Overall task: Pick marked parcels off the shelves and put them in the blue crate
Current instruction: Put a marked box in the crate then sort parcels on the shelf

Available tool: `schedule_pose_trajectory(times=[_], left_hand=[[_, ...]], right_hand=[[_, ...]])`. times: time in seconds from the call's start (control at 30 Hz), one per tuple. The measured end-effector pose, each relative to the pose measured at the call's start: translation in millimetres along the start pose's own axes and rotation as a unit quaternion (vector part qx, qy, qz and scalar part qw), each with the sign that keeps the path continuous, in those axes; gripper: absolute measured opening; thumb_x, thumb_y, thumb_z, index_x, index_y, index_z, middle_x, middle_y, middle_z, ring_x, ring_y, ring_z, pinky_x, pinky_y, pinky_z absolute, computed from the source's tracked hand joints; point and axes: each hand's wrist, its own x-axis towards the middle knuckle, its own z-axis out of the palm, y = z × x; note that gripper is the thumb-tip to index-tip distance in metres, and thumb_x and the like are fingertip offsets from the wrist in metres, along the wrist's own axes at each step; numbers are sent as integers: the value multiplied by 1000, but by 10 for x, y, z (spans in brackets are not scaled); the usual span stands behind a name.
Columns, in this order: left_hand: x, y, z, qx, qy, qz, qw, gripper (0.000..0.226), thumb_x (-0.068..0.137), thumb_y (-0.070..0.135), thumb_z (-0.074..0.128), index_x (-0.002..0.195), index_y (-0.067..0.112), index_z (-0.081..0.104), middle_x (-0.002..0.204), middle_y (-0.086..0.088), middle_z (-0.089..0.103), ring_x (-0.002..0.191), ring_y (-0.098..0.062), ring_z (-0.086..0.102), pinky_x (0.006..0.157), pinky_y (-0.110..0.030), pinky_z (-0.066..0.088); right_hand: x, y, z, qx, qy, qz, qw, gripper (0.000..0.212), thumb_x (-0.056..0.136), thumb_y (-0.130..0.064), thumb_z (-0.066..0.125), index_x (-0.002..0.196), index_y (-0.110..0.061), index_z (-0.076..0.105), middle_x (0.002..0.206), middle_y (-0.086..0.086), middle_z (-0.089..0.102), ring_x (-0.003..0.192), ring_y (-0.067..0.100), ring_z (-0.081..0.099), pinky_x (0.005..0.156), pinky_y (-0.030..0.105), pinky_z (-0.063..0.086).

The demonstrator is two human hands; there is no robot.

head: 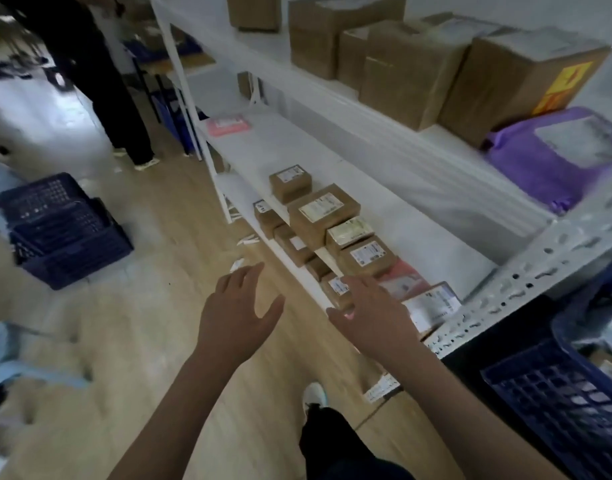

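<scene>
Empty hands (297,317) spread — small parcels (327,230) shelved.

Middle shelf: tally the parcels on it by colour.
Brown cardboard boxes: 5
Pink mailers: 2
Total on the middle shelf: 7
The right hand may hide more.

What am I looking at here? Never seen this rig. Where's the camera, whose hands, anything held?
There is no robot: a person wears one wide-angle camera on the head, looking forward and down. The two bare arms are theirs. The left hand hangs open over the wooden floor and holds nothing. The right hand reaches with spread fingers toward the small brown parcels on the white shelf, near its front edge; it grips nothing. Bigger cardboard boxes and a purple bag sit one shelf up. A blue crate stands at lower right, and more crates on the floor at left.
</scene>
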Motion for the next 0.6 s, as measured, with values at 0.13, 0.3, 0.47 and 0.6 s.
schedule_pose_trajectory(times=[0.13, 0.3, 0.47, 0.6], left_hand=[[478, -441, 50, -5, 10, -31, 999, 80, 89, 71, 33, 151, 22, 40, 148, 2, 50, 135, -24, 45, 96, -41, 49], [1483, -1010, 21, 1, 9, -53, 999, 79, 88, 71, 35, 151, 23, 41, 147, 2, 51, 132, -22, 48, 93, -39, 50], [2552, -1536, -148, 12, 3, -69, 998, 80, 86, 73, 34, 152, 28, 39, 149, 6, 48, 132, -19, 48, 91, -37, 50], [3309, -1830, -298, 23, 16, -72, 997, 78, 87, 69, 42, 152, 26, 39, 149, 5, 48, 131, -21, 49, 91, -39, 52]], right_hand=[[783, -302, 136, -1, -7, -25, 1000, 63, 92, -56, 51, 146, -29, 34, 147, -4, 40, 129, 19, 46, 95, 35, 43], [2007, -720, 255, 44, -17, -53, 997, 67, 89, -56, 53, 148, -37, 26, 144, -6, 44, 124, 20, 51, 97, 43, 48], [3194, -1125, 136, 37, -20, -45, 998, 60, 92, -56, 50, 143, -28, 37, 143, -5, 42, 122, 18, 51, 93, 37, 44], [3971, -1381, -47, 33, -1, -75, 997, 58, 93, -53, 53, 142, -27, 39, 137, -4, 45, 118, 19, 52, 86, 34, 44]])
